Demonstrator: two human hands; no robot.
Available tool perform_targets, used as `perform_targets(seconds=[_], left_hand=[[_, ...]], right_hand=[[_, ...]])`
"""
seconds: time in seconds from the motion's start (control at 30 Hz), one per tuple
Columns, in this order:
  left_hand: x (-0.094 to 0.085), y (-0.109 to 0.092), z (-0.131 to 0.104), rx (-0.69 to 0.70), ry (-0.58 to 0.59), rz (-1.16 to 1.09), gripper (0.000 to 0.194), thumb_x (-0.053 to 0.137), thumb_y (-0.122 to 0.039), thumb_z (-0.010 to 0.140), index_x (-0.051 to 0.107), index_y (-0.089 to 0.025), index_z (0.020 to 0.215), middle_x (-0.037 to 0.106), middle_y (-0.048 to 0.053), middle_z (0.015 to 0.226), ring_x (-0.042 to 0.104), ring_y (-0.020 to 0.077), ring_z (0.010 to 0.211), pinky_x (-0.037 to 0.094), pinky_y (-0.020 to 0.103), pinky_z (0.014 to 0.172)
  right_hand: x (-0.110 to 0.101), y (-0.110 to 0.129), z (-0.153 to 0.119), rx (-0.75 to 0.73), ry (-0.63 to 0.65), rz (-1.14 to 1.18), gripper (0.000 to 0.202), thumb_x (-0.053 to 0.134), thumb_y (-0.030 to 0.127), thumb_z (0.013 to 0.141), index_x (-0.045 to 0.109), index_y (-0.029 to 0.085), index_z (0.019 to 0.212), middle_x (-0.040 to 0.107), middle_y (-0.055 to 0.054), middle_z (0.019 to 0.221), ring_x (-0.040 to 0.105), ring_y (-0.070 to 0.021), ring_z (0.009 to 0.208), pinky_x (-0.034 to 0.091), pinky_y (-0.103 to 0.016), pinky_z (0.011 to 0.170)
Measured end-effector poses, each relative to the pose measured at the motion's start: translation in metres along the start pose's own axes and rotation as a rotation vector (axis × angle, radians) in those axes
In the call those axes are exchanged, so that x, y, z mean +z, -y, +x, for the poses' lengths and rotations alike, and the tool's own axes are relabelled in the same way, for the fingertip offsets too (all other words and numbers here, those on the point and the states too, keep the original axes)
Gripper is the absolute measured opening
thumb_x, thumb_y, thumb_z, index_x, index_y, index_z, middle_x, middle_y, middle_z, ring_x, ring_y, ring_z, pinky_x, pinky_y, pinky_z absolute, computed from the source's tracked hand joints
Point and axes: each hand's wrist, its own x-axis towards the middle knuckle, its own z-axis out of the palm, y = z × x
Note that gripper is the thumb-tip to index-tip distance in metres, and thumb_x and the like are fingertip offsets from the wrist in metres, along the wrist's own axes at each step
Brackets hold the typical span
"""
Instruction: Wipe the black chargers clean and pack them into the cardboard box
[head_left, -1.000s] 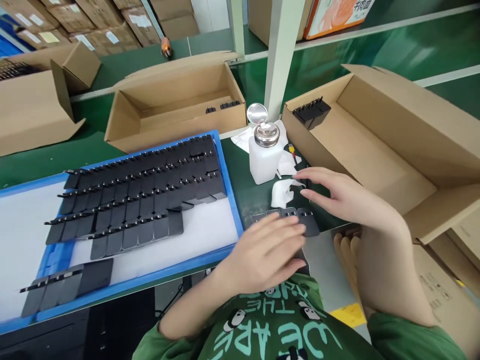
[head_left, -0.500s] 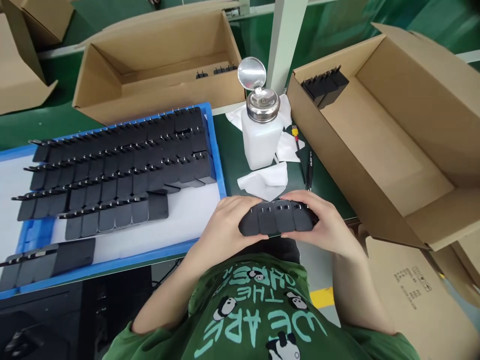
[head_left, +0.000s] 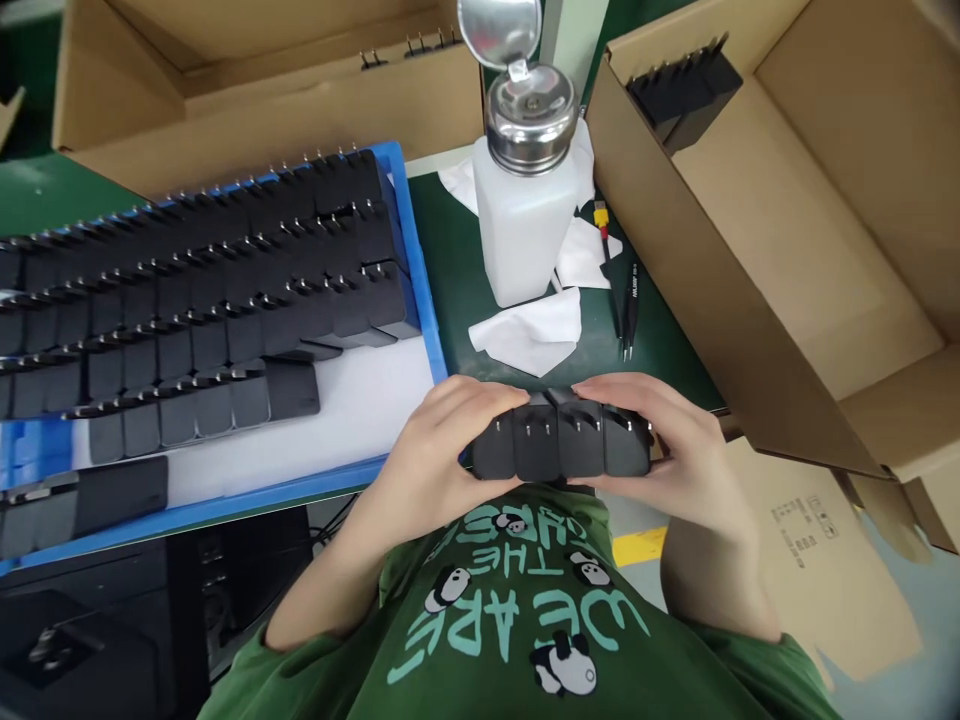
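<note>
Side by side in a row, several black plug adapters (head_left: 559, 440) with metal prongs are held close in front of the green shirt. My left hand (head_left: 446, 435) is closed on the left end of the row, thumb and fingers on opposite faces. Around the right end, my right hand (head_left: 671, 440) grips in the same way. Just beyond the hands lies a white cloth (head_left: 531, 332). To the left, a blue tray (head_left: 424, 270) with a white base holds many more black adapters (head_left: 225, 290) standing in rows, prongs up.
A white bottle (head_left: 525, 225) with a raised metal lid stands behind the cloth. Tweezers (head_left: 631, 310) and a yellow-tipped cable (head_left: 602, 220) lie right of it. A cardboard box (head_left: 720, 280) holding adapters is at right; another box (head_left: 277, 120) stands behind the tray.
The view has shifted closer, so the tray and bottle appear larger and further up-left. Both hands still grip the row of adapters, which is slightly tilted and shows its prongs more clearly.
</note>
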Motion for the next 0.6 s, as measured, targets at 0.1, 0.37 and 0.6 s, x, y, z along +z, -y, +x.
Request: perform_targets(seconds=[0.1,0.37,0.6], left_hand=[[0.006,0.003,0.004,-0.080,0.018,0.047,0.044,0.078,-0.036,0.085,0.059,-0.024,0.122,0.072,0.007,0.118,0.067,0.0255,0.106,0.052,0.039,0.091],[0.005,-0.010,0.003,-0.164,0.070,0.319,0.080,0.082,-0.047,0.079,0.041,-0.019,0.141,0.057,0.015,0.141,0.054,0.0339,0.127,0.042,0.048,0.105],[0.018,-0.031,0.019,-0.063,0.157,0.718,0.060,0.076,-0.023,0.083,0.051,-0.010,0.135,0.067,0.017,0.122,0.062,0.0351,0.101,0.058,0.043,0.069]], right_hand=[[-0.001,-0.009,0.005,0.055,0.053,-0.002,0.057,0.082,0.038,0.079,0.055,0.028,0.129,0.067,-0.009,0.122,0.066,-0.0252,0.111,0.056,-0.039,0.096],[-0.008,0.005,-0.009,0.200,-0.020,-0.290,0.088,0.073,0.057,0.082,0.032,0.030,0.154,0.051,-0.014,0.146,0.062,-0.0328,0.116,0.060,-0.038,0.073],[0.020,0.039,-0.008,0.191,0.083,-0.797,0.081,0.061,0.061,0.088,0.032,0.028,0.156,0.050,-0.023,0.144,0.068,-0.0262,0.072,0.041,-0.031,0.041]])
